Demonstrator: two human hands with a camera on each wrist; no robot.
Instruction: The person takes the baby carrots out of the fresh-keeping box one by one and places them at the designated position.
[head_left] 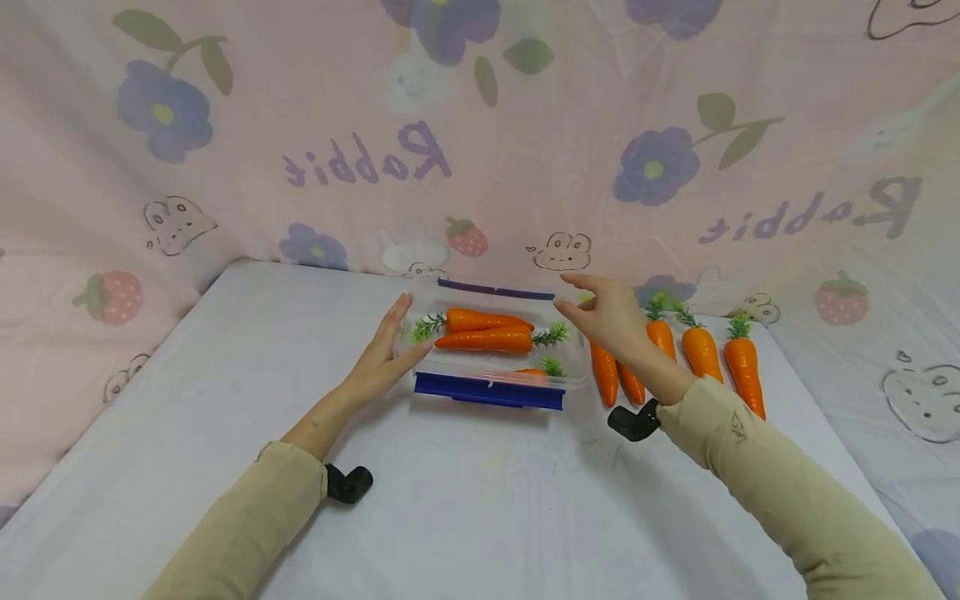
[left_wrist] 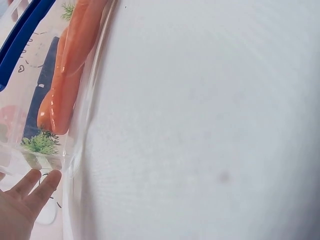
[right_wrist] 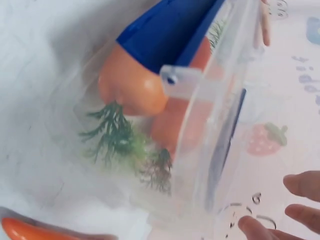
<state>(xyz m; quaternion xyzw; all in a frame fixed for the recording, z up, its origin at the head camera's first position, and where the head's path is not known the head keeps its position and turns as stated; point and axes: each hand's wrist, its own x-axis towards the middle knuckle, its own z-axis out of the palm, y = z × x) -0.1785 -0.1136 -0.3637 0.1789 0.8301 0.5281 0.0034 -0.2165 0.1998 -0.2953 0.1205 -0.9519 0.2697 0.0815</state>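
Note:
A clear plastic box point(head_left: 450, 367) with blue side flaps point(head_left: 487, 390) stands on the table, holding several orange toy carrots point(head_left: 487, 339) with green tops. My left hand point(head_left: 378, 354) lies along the box's left end with straight fingers; in the left wrist view the fingertips point(left_wrist: 52, 177) touch the clear wall or lie very close to it. Above and beside the box's right end, my right hand point(head_left: 611, 317) has its fingers spread and holds nothing. The right wrist view shows those fingers point(right_wrist: 302, 185) apart from the box point(right_wrist: 190, 135).
Several more carrots point(head_left: 742, 367) lie right of the box, partly behind my right hand and forearm. One carrot point(right_wrist: 35, 231) shows at the lower left of the right wrist view. A patterned cloth point(head_left: 360, 208) hangs behind the white table point(head_left: 420, 500).

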